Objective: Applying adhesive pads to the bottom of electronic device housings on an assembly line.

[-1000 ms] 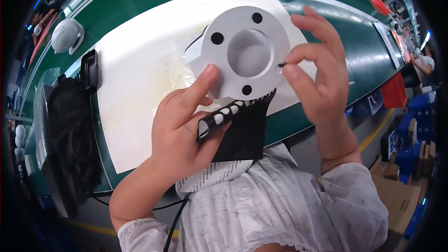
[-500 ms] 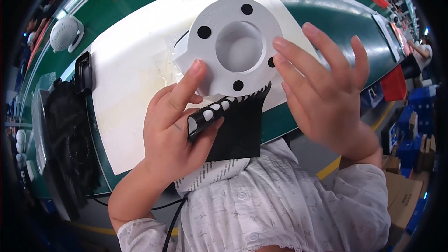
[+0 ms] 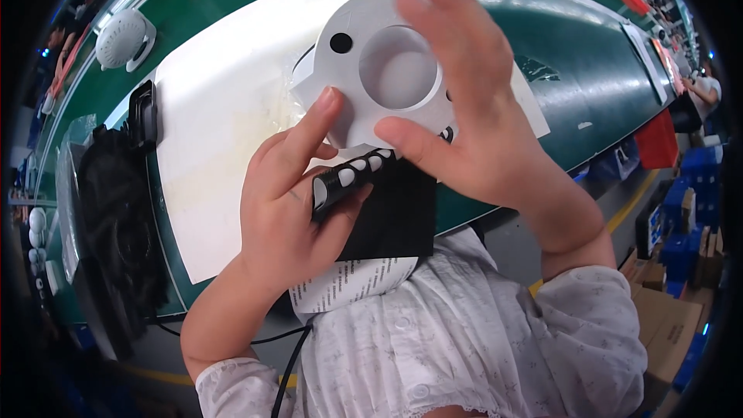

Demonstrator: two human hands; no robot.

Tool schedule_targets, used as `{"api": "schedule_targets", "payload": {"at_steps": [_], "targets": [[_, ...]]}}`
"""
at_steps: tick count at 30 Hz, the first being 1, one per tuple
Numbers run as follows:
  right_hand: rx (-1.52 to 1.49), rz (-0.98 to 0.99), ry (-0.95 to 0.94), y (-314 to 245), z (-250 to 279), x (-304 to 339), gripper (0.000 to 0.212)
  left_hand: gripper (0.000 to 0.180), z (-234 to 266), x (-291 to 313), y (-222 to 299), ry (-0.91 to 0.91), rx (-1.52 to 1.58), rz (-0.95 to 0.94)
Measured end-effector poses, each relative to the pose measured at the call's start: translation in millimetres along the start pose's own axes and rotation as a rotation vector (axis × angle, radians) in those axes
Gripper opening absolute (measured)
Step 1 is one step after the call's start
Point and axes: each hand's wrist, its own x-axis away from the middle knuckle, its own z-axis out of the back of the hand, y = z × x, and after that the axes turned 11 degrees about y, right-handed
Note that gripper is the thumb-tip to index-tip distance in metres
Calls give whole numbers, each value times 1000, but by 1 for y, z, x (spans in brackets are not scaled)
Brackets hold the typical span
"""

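My left hand (image 3: 282, 217) grips a white ring-shaped part (image 3: 348, 114) with a large round opening, its index finger lying along the part's left side. The same hand pinches a bent black sheet (image 3: 395, 220) with white round spots along its fold, below the ring. A round black pad (image 3: 340, 42) sits on the ring's upper left face. My right hand (image 3: 487, 124) is over the ring's right side, thumb at the lower rim and fingers stretched apart from it. Its fingertips are blurred, and the hand hides most other pads.
Under the work lies a white sheet (image 3: 209, 131) on the green table (image 3: 573, 39). At left are a white fan (image 3: 124, 40), a black tray (image 3: 143, 118) and a black bag (image 3: 116, 217). A printed paper roll (image 3: 356, 286) rests against my lap. Cardboard boxes (image 3: 669, 321) stand at right.
My right hand has moved left and up, from beside the ring to over its right side. The ring and black sheet have stayed in my left hand, nearly in place.
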Motion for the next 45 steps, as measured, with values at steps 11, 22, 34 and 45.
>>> {"api": "schedule_targets", "payload": {"at_steps": [11,22,34,45], "targets": [[-813,-844,-172,43,21,-32,25,23,9,16,-13,12,167,-91],[737,92,1,285,-99,-15,8,25,11,42,-10,204,453,805],[494,-763,-115,358,-1,0,24,42,19,55,-27,299,429,917],[950,-474,202,442,60,60,13,43,15,49,-25,332,479,959]]}}
